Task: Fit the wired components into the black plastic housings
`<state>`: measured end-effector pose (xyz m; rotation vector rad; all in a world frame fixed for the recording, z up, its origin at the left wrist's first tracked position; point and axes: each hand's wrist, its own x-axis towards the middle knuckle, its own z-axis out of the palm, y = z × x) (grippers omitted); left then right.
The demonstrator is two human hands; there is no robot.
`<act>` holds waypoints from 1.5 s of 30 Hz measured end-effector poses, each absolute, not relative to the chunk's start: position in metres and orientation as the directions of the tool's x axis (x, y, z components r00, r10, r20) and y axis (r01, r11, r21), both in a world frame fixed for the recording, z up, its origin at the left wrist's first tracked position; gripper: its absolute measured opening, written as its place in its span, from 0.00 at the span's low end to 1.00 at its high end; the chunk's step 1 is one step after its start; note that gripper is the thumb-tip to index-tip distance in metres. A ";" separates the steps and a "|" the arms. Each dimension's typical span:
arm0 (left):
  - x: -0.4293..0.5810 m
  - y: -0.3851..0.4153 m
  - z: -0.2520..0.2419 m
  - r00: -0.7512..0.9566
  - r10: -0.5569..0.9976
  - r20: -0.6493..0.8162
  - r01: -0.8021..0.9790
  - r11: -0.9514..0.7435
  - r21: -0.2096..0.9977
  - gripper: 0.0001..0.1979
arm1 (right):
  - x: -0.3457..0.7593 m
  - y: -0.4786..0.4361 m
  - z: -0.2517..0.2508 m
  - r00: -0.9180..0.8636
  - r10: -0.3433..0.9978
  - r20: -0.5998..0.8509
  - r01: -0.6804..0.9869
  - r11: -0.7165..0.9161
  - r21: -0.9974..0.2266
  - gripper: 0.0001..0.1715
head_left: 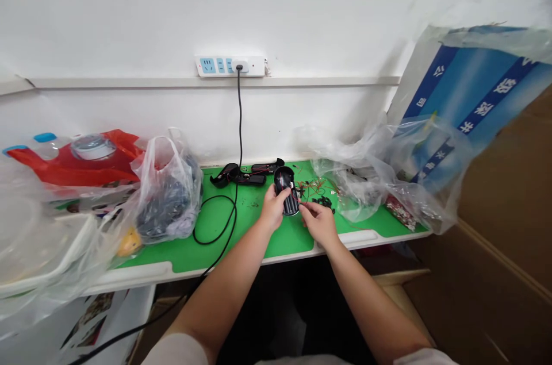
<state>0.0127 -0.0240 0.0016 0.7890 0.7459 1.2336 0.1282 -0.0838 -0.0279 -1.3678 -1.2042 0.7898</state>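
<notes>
My left hand (272,208) grips a black plastic housing (283,180) with a rounded top and a ribbed lower compartment, its thumb lying across the front. Thin red wires show inside the housing. At its lower right edge, the fingertips of my right hand (319,223) are pinched together; what is between them is too small to make out. Behind and to the left lie more black housings (252,179), some with red wires. Just right of the held housing are loose red and orange wires (317,187) and a cluster of small black parts (323,202).
A black cable (240,123) runs from the wall power strip (254,66) down across the green tabletop (254,221). Filled plastic bags (166,198) and a white tub (73,244) stand left. Clear plastic bags (362,181) and a large blue sack (474,89) are right, by cardboard (504,210).
</notes>
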 end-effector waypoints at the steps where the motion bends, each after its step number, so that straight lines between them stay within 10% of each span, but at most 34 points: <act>1: 0.012 -0.025 0.002 0.176 0.982 -0.060 -0.514 0.144 0.846 0.20 | 0.127 -0.084 -0.027 0.258 0.952 0.167 0.205 0.115 -0.972 0.21; 11: 0.010 -0.025 0.003 0.111 0.993 -0.030 -0.457 0.078 0.886 0.19 | 0.141 -0.092 -0.018 0.137 0.932 0.335 0.511 0.223 -0.830 0.22; 24: 0.008 -0.026 0.006 0.155 0.985 -0.079 -0.455 0.142 0.879 0.23 | 0.138 -0.100 0.014 -0.060 0.958 0.281 0.946 0.144 -0.291 0.18; 33: 0.005 -0.026 0.006 0.230 0.958 -0.171 -0.432 0.258 0.864 0.23 | 0.174 -0.099 0.009 -0.148 0.949 0.279 0.672 0.304 -0.675 0.19; 45: -0.002 -0.028 0.010 0.310 0.931 -0.192 -0.427 0.317 0.847 0.25 | 0.162 -0.023 0.021 -0.252 0.963 -0.095 0.962 0.238 -0.133 0.09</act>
